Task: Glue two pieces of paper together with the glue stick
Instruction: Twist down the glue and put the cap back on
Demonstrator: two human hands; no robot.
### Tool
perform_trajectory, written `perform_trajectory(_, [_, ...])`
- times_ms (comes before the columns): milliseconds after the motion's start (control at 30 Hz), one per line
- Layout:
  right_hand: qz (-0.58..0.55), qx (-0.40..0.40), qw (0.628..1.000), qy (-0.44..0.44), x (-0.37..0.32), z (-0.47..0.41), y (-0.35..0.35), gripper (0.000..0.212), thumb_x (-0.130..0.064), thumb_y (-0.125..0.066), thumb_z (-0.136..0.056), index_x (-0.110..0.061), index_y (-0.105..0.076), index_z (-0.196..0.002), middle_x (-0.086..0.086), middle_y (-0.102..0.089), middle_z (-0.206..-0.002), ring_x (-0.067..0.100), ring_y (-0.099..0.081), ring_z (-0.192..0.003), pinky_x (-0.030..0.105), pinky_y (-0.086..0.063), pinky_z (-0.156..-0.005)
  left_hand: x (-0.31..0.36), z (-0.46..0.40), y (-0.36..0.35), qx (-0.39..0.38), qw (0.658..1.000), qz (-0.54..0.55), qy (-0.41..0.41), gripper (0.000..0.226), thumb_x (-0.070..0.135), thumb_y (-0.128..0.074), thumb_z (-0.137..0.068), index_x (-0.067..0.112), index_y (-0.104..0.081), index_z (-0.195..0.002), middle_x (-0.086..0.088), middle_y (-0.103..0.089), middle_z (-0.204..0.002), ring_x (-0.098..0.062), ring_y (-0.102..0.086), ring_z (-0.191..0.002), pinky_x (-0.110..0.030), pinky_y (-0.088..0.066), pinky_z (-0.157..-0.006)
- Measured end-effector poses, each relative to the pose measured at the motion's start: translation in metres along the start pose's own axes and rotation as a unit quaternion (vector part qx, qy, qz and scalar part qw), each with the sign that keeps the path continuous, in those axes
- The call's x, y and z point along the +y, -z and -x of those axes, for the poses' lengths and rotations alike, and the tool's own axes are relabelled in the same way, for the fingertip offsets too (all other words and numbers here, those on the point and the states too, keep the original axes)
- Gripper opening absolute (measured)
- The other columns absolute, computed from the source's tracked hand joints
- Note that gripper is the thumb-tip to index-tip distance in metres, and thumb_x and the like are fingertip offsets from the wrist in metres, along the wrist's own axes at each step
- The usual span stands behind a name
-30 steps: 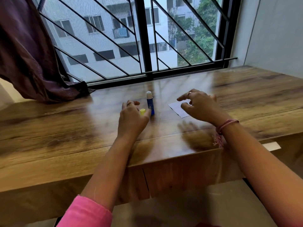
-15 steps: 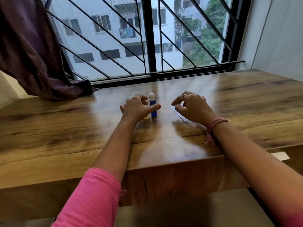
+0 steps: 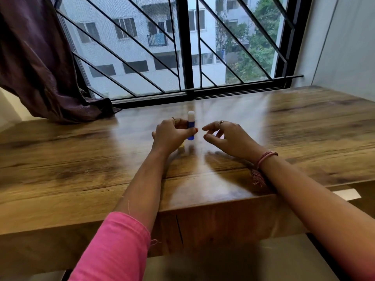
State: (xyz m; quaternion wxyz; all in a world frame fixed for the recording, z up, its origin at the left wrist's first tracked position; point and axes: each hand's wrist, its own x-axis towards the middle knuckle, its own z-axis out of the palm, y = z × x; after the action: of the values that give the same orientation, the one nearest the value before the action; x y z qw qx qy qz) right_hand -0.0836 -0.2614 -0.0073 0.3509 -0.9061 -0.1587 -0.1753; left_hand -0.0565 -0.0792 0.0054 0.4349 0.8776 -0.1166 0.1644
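Note:
A blue glue stick point(image 3: 190, 126) with its white glue tip exposed stands upright at the middle of the wooden table point(image 3: 81, 169). My left hand point(image 3: 172, 134) is wrapped around its blue body with thumb and fingers. A small yellow cap point(image 3: 181, 146) peeks out on the table just under that hand. To the right of the glue stick my right hand point(image 3: 229, 138) hovers over the table, its fingers spread and curled with nothing in them. The white paper pieces are almost fully hidden beneath it; only a pale sliver point(image 3: 216, 133) shows between the fingers.
A barred window point(image 3: 186, 57) runs along the far edge of the table. A dark purple curtain point(image 3: 36, 67) hangs at the far left with its hem on the tabletop. A grey wall point(image 3: 345, 47) borders the right. A white slip point(image 3: 347, 194) lies on a lower ledge at right.
My left hand has moved from beside the yellow cap to close around the glue stick. My right hand has lifted off the paper and opened its fingers.

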Motion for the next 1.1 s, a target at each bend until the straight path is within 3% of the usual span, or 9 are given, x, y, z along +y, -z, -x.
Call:
perform_trajectory(100, [-0.089,-0.036,0.995,-0.027,-0.002,-0.001,0.001,0.042,-0.032,-0.060,-0.091,-0.014,-0.055,-0.129,-0.006,-0.064,-0.107,0.008,-0.061,-0.087,0.025,-0.049,-0.083,0.005,0.004,0.004,-0.023,0.990,0.136,-0.007,0.029,0.030,-0.078,-0.077,0.015,-0.071,-0.100,0.003,-0.073,-0.092,-0.007,-0.068,-0.090,-0.024,-0.052,-0.081])
perform_trajectory(200, [-0.178,-0.088,0.979,-0.047,-0.003,0.002,0.002,0.034,-0.030,-0.056,-0.093,-0.015,-0.060,-0.124,0.000,-0.067,-0.095,-0.002,-0.057,-0.072,0.014,-0.045,-0.065,0.009,0.008,0.009,-0.063,0.970,0.233,-0.005,0.023,0.025,-0.076,-0.079,0.016,-0.072,-0.100,0.006,-0.074,-0.089,0.000,-0.068,-0.087,-0.008,-0.047,-0.070])
perform_trajectory(300, [-0.276,-0.129,0.950,-0.065,-0.004,0.005,0.004,0.025,-0.027,-0.053,-0.095,-0.015,-0.065,-0.114,0.007,-0.067,-0.110,-0.001,-0.054,-0.067,0.014,-0.041,-0.055,0.011,0.010,0.011,-0.099,0.959,0.264,-0.004,0.019,0.025,-0.072,-0.082,0.020,-0.070,-0.100,0.005,-0.074,-0.093,-0.006,-0.067,-0.094,-0.019,-0.046,-0.083])
perform_trajectory(433, [-0.339,-0.149,0.926,-0.070,-0.006,0.007,0.005,0.026,-0.021,-0.051,-0.097,-0.006,-0.063,-0.113,-0.012,-0.068,-0.087,-0.001,-0.050,-0.058,0.014,-0.038,-0.048,0.012,0.012,0.011,-0.126,0.946,0.298,0.000,0.020,0.019,-0.068,-0.086,0.015,-0.068,-0.105,-0.005,-0.073,-0.100,-0.021,-0.067,-0.101,-0.033,-0.051,-0.093])
perform_trajectory(533, [-0.327,-0.146,0.931,-0.070,-0.007,0.008,0.005,0.026,-0.023,-0.054,-0.095,-0.005,-0.064,-0.110,-0.010,-0.069,-0.085,0.001,-0.048,-0.054,0.015,-0.037,-0.047,0.014,0.014,0.011,-0.123,0.945,0.304,0.006,0.024,0.018,-0.068,-0.085,0.009,-0.069,-0.107,-0.011,-0.072,-0.101,-0.027,-0.067,-0.102,-0.039,-0.051,-0.096])
perform_trajectory(767, [-0.318,-0.089,0.941,-0.079,-0.008,0.011,0.006,0.026,-0.029,-0.067,-0.085,-0.008,-0.070,-0.100,-0.006,-0.071,-0.080,0.003,-0.045,-0.048,0.016,-0.034,-0.041,0.015,0.015,0.010,-0.098,0.957,0.274,-0.003,0.023,0.022,-0.071,-0.082,0.012,-0.070,-0.103,-0.005,-0.074,-0.096,-0.015,-0.068,-0.093,-0.027,-0.050,-0.083])
perform_trajectory(867, [-0.317,-0.084,0.941,-0.085,-0.010,0.011,0.003,0.025,-0.027,-0.065,-0.087,-0.006,-0.069,-0.101,-0.002,-0.070,-0.082,0.004,-0.045,-0.045,0.015,-0.033,-0.039,0.016,0.015,0.009,-0.094,0.959,0.268,0.000,0.019,0.025,-0.073,-0.080,0.018,-0.071,-0.097,0.001,-0.074,-0.091,-0.010,-0.068,-0.090,-0.026,-0.048,-0.085])
perform_trajectory(967, [-0.292,-0.069,0.950,-0.081,-0.012,0.011,0.002,0.026,-0.028,-0.066,-0.087,-0.004,-0.068,-0.099,0.000,-0.070,-0.083,0.004,-0.047,-0.042,0.015,-0.033,-0.038,0.017,0.016,0.009,-0.092,0.958,0.271,0.000,0.029,0.034,-0.075,-0.070,0.020,-0.072,-0.096,0.004,-0.074,-0.088,-0.004,-0.068,-0.086,-0.025,-0.048,-0.084])
perform_trajectory(1100, [-0.202,0.030,0.977,-0.056,-0.015,0.011,-0.001,0.018,-0.031,-0.076,-0.076,-0.016,-0.065,-0.077,-0.004,-0.064,-0.069,0.003,-0.048,-0.036,0.014,-0.039,-0.040,0.019,0.017,0.007,-0.093,0.955,0.280,-0.004,0.035,0.037,-0.076,-0.066,0.019,-0.071,-0.096,0.002,-0.075,-0.090,-0.008,-0.069,-0.090,-0.029,-0.049,-0.088])
